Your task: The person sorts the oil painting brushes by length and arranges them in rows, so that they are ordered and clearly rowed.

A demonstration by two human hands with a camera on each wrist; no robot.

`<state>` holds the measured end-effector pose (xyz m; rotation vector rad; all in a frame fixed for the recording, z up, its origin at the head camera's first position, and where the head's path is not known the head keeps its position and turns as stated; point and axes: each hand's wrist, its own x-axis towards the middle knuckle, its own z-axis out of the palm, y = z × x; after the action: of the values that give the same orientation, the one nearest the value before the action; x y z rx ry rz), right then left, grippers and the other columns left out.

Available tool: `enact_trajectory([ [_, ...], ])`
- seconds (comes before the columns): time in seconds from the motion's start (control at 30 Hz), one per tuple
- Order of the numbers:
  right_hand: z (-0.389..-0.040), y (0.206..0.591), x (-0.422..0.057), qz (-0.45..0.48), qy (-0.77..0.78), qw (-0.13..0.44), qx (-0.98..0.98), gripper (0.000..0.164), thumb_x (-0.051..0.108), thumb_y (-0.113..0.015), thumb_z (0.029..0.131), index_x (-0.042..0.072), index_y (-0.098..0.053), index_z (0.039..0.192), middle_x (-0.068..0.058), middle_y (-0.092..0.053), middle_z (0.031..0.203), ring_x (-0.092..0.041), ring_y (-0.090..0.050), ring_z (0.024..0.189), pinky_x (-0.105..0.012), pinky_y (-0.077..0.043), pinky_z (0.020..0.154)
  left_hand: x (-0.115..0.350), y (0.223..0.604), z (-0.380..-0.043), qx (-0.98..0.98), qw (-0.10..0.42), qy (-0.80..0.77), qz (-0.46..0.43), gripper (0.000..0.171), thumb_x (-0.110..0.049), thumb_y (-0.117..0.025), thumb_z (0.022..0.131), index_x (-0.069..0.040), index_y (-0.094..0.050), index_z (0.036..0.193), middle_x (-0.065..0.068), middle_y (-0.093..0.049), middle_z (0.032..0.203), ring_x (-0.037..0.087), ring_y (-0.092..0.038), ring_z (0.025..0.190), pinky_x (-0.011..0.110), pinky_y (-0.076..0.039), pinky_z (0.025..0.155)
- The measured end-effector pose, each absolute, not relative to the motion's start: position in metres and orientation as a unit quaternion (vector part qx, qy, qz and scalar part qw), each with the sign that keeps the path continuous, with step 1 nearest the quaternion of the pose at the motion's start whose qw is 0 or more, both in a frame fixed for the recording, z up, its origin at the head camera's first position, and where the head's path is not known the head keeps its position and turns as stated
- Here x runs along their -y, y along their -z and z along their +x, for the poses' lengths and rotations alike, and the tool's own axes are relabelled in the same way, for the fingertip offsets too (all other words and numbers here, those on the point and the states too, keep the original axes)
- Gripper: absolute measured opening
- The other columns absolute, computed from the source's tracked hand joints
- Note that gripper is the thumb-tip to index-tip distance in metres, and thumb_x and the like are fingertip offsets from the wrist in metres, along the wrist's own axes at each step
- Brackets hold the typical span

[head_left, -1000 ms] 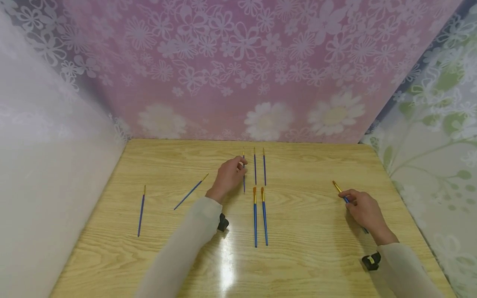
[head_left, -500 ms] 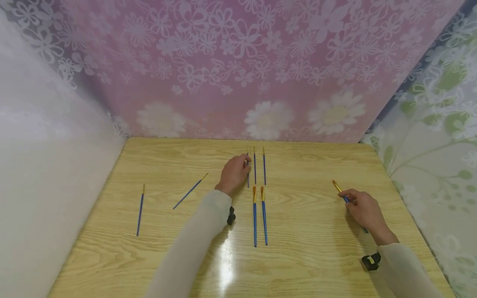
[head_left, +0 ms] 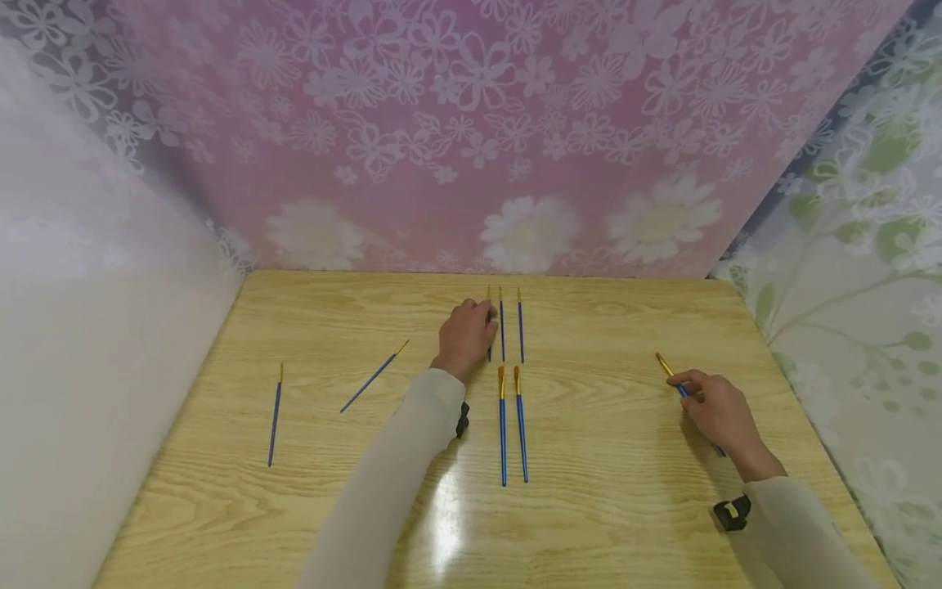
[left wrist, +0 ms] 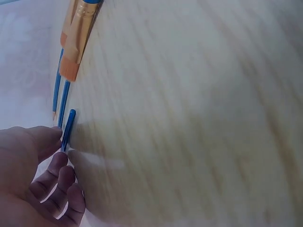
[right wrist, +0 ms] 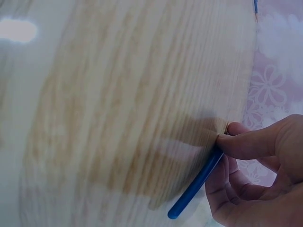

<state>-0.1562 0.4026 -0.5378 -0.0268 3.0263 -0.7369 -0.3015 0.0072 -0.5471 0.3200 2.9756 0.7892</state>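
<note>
At the back of the table my left hand (head_left: 465,334) pinches a thin paintbrush (head_left: 489,354) between thumb and fingers. Its blue handle end pokes out past the fingertips in the left wrist view. Just right of it, two similar thin paintbrushes lie side by side, a nearer one (head_left: 503,331) and a farther one (head_left: 521,331). In front of these lie two wider flat paintbrushes, a left one (head_left: 504,433) and a right one (head_left: 522,433), bristles pointing away. On the right side, my right hand (head_left: 721,413) pinches another paintbrush (right wrist: 195,187) with a blue handle, slanted up-left.
Two more thin paintbrushes lie on the left half of the wooden table (head_left: 603,507): an upright-lying one (head_left: 275,421) and a slanted one (head_left: 374,377). A pink flowered backdrop (head_left: 441,147) rises behind the table's far edge, with pale panels on both sides.
My left hand has moved slightly right and away, bringing its thin paintbrush closer to the other two in the back row. The right hand and its paintbrush have stayed in place.
</note>
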Motion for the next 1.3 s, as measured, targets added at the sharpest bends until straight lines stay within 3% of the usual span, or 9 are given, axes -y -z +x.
enact_trajectory([
  [0.4,-0.158,0.536,-0.4,-0.008,0.24,0.011,-0.971,0.031,-0.007,-0.066,0.097,-0.006,-0.071,0.128,-0.035,-0.073,0.112,-0.05,-0.073,0.095,-0.05,-0.057,0.069,0.005,0.542,-0.3,-0.956,0.02,-0.269,0.117,0.03,-0.029,-0.061,0.114,-0.019,-0.069,0.141,0.007,-0.067,0.133,0.026,-0.067,0.114,0.045,-0.06,0.091],
  [0.87,-0.155,0.535,-0.401,0.0,0.234,0.022,-0.972,0.032,-0.007,-0.065,0.098,-0.006,-0.07,0.129,-0.035,-0.072,0.113,-0.05,-0.071,0.098,-0.056,-0.058,0.073,0.04,0.535,-0.288,-0.943,0.03,-0.286,0.166,0.03,-0.025,-0.059,0.115,-0.015,-0.068,0.142,0.008,-0.068,0.131,0.026,-0.07,0.119,0.044,-0.06,0.098],
  [1.3,-0.157,0.537,-0.4,-0.011,0.232,0.024,-0.972,0.031,-0.009,-0.064,0.098,-0.007,-0.069,0.128,-0.037,-0.071,0.113,-0.053,-0.071,0.099,-0.059,-0.058,0.074,0.085,0.532,-0.256,-0.934,0.042,-0.29,0.205,0.029,-0.021,-0.061,0.113,-0.011,-0.069,0.139,0.011,-0.069,0.126,0.028,-0.069,0.111,0.045,-0.059,0.095],
])
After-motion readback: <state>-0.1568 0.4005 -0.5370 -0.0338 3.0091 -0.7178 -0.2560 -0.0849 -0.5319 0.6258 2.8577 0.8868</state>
